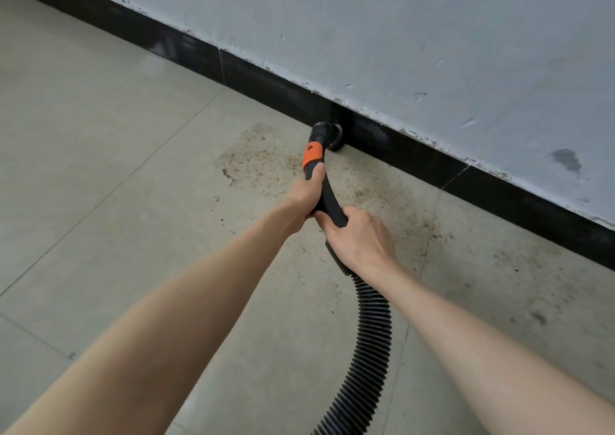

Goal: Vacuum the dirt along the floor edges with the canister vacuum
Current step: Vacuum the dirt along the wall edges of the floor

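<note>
A bare indoor room, of what building cannot be told: large pale floor tiles (100,168) with thin grout lines meet a black skirting strip (266,83) under a scuffed, chipped grey-white painted wall (432,35). Brown gritty dirt (266,158) lies scattered along that edge.

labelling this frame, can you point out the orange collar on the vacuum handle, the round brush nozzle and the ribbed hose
orange plastic collar (313,155), head view, middle of the band on the black handle
round black brush nozzle (334,138), head view, its side against the skirting
black ribbed hose (372,321), head view, mid-curve on the floor
</note>
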`<state>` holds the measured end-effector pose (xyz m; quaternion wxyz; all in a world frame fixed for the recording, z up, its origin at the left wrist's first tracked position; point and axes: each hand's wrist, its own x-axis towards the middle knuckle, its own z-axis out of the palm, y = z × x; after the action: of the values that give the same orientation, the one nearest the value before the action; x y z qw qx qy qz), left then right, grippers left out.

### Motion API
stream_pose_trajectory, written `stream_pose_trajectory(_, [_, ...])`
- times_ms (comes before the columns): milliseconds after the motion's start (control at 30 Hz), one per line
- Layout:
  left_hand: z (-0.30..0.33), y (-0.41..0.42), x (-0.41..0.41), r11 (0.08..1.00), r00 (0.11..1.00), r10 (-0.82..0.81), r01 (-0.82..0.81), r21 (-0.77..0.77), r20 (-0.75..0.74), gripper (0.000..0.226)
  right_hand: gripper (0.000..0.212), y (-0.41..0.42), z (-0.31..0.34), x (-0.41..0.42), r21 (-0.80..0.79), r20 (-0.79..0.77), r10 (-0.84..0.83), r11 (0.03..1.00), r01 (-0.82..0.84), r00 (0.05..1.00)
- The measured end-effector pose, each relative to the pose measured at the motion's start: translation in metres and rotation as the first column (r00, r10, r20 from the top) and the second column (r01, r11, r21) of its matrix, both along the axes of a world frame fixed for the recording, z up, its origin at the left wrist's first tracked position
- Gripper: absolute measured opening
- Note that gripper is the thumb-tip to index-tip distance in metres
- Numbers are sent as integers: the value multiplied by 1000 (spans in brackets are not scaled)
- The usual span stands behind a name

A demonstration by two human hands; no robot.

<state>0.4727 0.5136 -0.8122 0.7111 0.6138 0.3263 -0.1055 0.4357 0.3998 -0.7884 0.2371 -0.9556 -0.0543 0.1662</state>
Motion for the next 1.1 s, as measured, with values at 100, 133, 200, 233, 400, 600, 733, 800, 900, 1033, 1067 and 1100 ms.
stream_pose_trajectory(100, [6, 24, 0, 992, 996, 86, -87, 92, 15, 41, 44, 26, 4, 5, 44, 2, 58, 997, -58, 998])
stream_pose_trajectory(133, [7, 35, 0, 985, 993, 120, -121, 121, 21, 42, 44, 36, 4, 7, 60, 5, 77, 995, -77, 997])
stream_pose_trajectory(200, [10, 57, 0, 967, 981, 193, -195, 164, 28, 42, 44, 58, 4, 11, 92, -3, 115, 989, -114, 993])
stream_pose_trajectory(233, [10, 67, 0, 957, 974, 225, -226, 184, 29, 42, 44, 68, 5, 13, 105, -12, 136, 985, -134, 991])
stream_pose_trajectory(400, [14, 111, -6, 917, 955, 297, -288, 275, 9, 41, 43, 110, 4, 19, 164, -28, 228, 961, -221, 973])
stream_pose_trajectory(600, [14, 123, -12, 904, 962, 265, -226, 362, -61, 44, 42, 122, -5, 17, 249, -111, 244, 945, -211, 963])
stream_pose_trajectory(733, [15, 121, -9, 934, 972, 220, -184, 306, -88, 45, 44, 118, -6, 15, 254, -103, 228, 947, -196, 968])
stream_pose_trajectory(800, [15, 119, -9, 949, 972, 212, -181, 259, -97, 44, 46, 115, -6, 15, 249, -130, 209, 953, -172, 969])
stream_pose_trajectory(900, [13, 116, -9, 956, 975, 197, -168, 239, -104, 43, 49, 106, -6, 14, 304, -243, 160, 949, -81, 957])
stream_pose_trajectory(1033, [13, 114, -8, 948, 976, 171, -124, 295, -139, 45, 54, 99, -10, 6, 409, -387, 139, 912, 35, 912])
stream_pose_trajectory(1067, [14, 112, -7, 946, 976, 165, -115, 302, -143, 45, 53, 99, -10, 3, 423, -390, 132, 905, 50, 911])
stream_pose_trajectory(1100, [14, 110, -7, 945, 977, 156, -106, 310, -143, 45, 51, 98, -11, 1, 434, -386, 123, 899, 63, 914])
